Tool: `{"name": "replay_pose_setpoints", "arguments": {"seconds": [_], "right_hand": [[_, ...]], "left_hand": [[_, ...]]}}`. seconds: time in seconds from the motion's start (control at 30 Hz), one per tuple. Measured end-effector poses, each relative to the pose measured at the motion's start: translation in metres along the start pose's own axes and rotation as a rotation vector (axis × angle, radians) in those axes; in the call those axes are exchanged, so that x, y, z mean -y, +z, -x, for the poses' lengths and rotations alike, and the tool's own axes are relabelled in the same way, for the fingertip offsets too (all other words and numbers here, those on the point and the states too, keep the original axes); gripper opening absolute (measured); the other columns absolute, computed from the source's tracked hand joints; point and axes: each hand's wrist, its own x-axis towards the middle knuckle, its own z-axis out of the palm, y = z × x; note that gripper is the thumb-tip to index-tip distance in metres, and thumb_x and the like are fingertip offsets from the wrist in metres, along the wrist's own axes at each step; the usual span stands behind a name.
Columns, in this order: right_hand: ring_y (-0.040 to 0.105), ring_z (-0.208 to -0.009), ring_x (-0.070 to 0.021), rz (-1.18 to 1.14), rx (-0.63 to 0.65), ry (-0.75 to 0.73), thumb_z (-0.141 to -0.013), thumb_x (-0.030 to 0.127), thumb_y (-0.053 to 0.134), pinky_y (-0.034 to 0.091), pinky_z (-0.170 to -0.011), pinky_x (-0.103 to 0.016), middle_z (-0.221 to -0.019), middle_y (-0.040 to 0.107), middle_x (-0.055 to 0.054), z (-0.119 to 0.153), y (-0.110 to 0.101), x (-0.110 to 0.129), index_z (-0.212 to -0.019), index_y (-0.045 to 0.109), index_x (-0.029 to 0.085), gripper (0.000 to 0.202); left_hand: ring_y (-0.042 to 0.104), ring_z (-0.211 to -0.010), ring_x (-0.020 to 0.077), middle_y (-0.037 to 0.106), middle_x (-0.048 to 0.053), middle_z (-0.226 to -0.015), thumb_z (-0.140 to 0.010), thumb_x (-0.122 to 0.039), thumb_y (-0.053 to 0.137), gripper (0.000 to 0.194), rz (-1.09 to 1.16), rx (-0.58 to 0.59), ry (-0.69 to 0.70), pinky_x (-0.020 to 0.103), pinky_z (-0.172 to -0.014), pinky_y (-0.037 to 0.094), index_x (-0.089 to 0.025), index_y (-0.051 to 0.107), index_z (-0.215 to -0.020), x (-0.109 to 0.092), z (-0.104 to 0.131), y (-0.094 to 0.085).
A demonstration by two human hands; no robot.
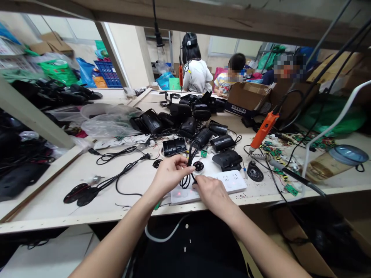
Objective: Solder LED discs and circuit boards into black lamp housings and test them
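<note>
A black power cord (193, 150), bundled in loops, stands upright between my hands. My left hand (169, 172) is closed around the loops, thumb across the front. Low on the bundle, my right hand (213, 193) pinches a dark end of the cord against the white power strip (236, 182); its fingers mostly hide that end, so I cannot tell if it sits in a socket. A red light glows on the strip's left part. Just behind the hands lie a round black perforated part (198, 166) and an open black housing (174, 146).
Black housings (188, 126) are heaped behind. Corded black discs (87, 195) lie left. An orange electric screwdriver (264, 130) hangs right, near a soldering iron (295, 177), green circuit boards (291, 189) and a lidded jar (333, 164). Other people sit beyond the bench, past a cardboard box (246, 96).
</note>
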Motion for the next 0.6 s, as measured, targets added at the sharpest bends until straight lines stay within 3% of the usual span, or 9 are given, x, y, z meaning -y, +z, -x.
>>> {"name": "replay_pose_setpoints", "arguments": {"seconds": [0.17, 0.3, 0.4, 0.5, 0.6], "right_hand": [[0.068, -0.065, -0.0226, 0.049, 0.095, -0.034, -0.097, 0.014, 0.052, 0.043, -0.052, -0.025, -0.075, 0.068, -0.009, -0.009, -0.007, -0.001, -0.089, 0.053, 0.014, 0.008], [0.068, -0.058, -0.0207, 0.042, 0.132, -0.016, -0.099, 0.020, 0.050, 0.039, -0.048, -0.023, -0.068, 0.067, -0.005, -0.016, -0.012, -0.003, -0.093, 0.049, 0.016, 0.008], [0.068, -0.058, -0.0207, 0.035, 0.150, -0.021, -0.100, 0.026, 0.050, 0.040, -0.048, -0.023, -0.070, 0.068, -0.005, -0.019, -0.017, 0.000, -0.092, 0.049, 0.017, 0.012], [0.070, -0.069, -0.0236, -0.050, 0.131, -0.022, -0.096, 0.036, 0.057, 0.049, -0.057, -0.027, -0.079, 0.069, -0.006, -0.017, -0.025, 0.002, -0.097, 0.052, 0.017, 0.020], [0.070, -0.083, -0.0235, -0.291, -0.017, 0.026, -0.098, 0.034, 0.051, 0.054, -0.069, -0.031, -0.091, 0.070, -0.007, -0.008, -0.034, -0.003, -0.104, 0.054, 0.018, 0.018]], "left_hand": [[0.048, -0.055, 0.0117, 0.055, -0.004, -0.060, -0.058, -0.037, 0.077, 0.031, 0.002, 0.015, -0.019, 0.023, -0.052, 0.038, -0.016, 0.063, -0.077, 0.000, -0.004, -0.001], [0.049, -0.057, 0.0115, 0.054, -0.004, -0.063, -0.061, -0.040, 0.074, 0.031, 0.049, -0.028, -0.006, 0.023, -0.053, 0.039, -0.017, 0.061, -0.078, -0.007, -0.008, -0.001], [0.050, -0.055, 0.0123, 0.054, -0.004, -0.060, -0.062, -0.040, 0.073, 0.029, -0.011, 0.007, 0.004, 0.023, -0.050, 0.039, -0.018, 0.062, -0.078, -0.018, -0.010, -0.009], [0.054, -0.056, 0.0147, 0.059, -0.003, -0.060, -0.064, -0.042, 0.072, 0.029, -0.156, -0.036, 0.070, 0.025, -0.052, 0.043, -0.019, 0.064, -0.080, -0.031, -0.010, -0.035], [0.058, -0.059, 0.0170, 0.065, -0.002, -0.064, -0.063, -0.048, 0.074, 0.035, -0.344, -0.174, 0.104, 0.026, -0.055, 0.046, -0.021, 0.067, -0.083, -0.035, -0.005, -0.082]]}}
